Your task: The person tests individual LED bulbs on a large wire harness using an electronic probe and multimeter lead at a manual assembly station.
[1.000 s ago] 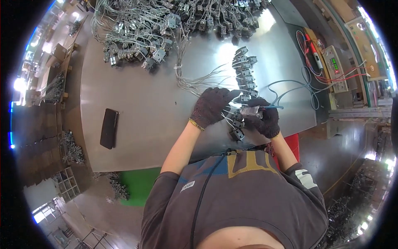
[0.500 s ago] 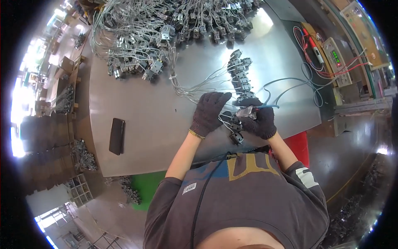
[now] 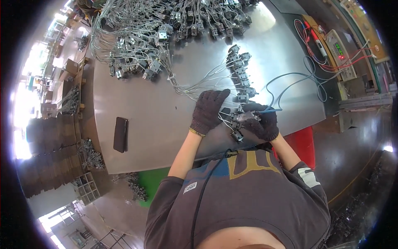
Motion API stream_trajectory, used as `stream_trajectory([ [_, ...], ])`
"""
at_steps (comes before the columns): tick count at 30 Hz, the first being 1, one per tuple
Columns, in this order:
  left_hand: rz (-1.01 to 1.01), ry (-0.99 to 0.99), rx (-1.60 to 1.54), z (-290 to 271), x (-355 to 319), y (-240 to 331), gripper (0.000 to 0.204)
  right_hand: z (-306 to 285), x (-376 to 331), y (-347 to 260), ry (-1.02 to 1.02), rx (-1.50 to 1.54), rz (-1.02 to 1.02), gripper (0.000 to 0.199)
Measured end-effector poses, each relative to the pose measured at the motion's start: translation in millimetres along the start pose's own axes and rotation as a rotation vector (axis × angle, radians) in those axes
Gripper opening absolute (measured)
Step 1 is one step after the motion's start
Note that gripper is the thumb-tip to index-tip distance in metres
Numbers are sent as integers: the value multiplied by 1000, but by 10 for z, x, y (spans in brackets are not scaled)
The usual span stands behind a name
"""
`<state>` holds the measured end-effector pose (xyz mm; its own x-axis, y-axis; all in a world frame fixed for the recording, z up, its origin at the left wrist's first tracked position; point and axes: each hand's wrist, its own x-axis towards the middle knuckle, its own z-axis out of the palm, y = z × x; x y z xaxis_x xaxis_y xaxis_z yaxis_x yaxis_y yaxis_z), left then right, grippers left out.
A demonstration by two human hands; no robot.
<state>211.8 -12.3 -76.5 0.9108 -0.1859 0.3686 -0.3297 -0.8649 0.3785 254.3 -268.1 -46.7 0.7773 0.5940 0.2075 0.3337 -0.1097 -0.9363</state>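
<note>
Dark knitted gloves cover both my hands. My left hand (image 3: 207, 111) lies closed over grey wires (image 3: 188, 89) left of the row of small metal-and-black connector blocks (image 3: 240, 73); one finger points up and right, while the fingertips are partly hidden. In my right hand (image 3: 266, 124) is a shiny, clear-wrapped test plug (image 3: 248, 117) with a blue cable (image 3: 271, 111) running from it. Its tip is close to the blocks between my hands, but contact cannot be made out. Nearest my body lies a dark block (image 3: 237, 135) at the end of the row.
A large heap of wired blocks (image 3: 153, 29) covers the far left of the metal table (image 3: 145, 99). A black phone (image 3: 120, 134) lies at left. On the right are a meter with a green display (image 3: 339, 50), a red probe pen (image 3: 316, 39) and a red stool (image 3: 302, 145).
My right hand has turned slightly, and the test plug now sits a little lower and points more to the left. My left hand keeps almost the same place. The whole view has shifted slightly.
</note>
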Motion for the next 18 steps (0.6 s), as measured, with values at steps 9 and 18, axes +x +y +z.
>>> stream_trajectory([
  [9,-5,10,26,-3,14,11,66,57,3,-16,-23,32,33,45],
  [18,-88,-55,104,40,27,58,54,-47,95,98,3,-117,-47,52],
])
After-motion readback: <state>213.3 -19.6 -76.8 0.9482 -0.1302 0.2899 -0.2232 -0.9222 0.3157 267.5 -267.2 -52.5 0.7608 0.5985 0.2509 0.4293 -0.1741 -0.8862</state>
